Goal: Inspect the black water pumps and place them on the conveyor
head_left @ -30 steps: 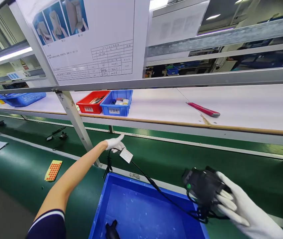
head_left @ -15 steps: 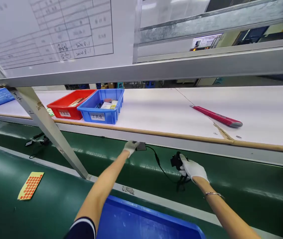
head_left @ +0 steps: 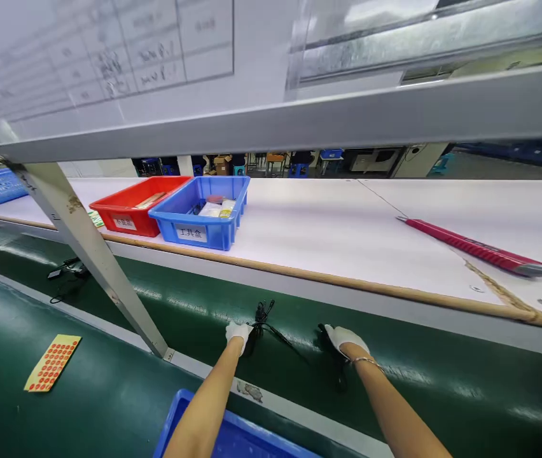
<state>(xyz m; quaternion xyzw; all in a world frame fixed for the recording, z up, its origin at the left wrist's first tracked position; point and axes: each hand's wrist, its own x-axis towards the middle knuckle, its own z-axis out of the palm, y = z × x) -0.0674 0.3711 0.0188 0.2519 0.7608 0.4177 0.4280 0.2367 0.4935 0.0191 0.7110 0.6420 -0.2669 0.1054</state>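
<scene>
My left hand point(head_left: 239, 335), in a white glove, is closed at the near side of a bundled black power cord point(head_left: 262, 316) over the green belt. A straight cord end sticks out from the bundle to the right. Part of what these fingers hold is hidden under them. Further right, my gloved right hand point(head_left: 346, 338) is closed on a black power adapter point(head_left: 332, 350), dark and blurred, with its lower end hanging toward the belt. The two hands are apart.
A blue bin point(head_left: 237, 432) sits below my left arm. A slanted metal post point(head_left: 94, 261) stands left. On the white shelf are a red tray point(head_left: 142, 203), a blue tray point(head_left: 204, 222) and a red cutter point(head_left: 476, 248). A sticker sheet point(head_left: 53, 362) lies at left.
My left hand has come down and nearer, and the bundled cord now shows beside it. The right hand has lowered slightly with its black item. The view has shifted.
</scene>
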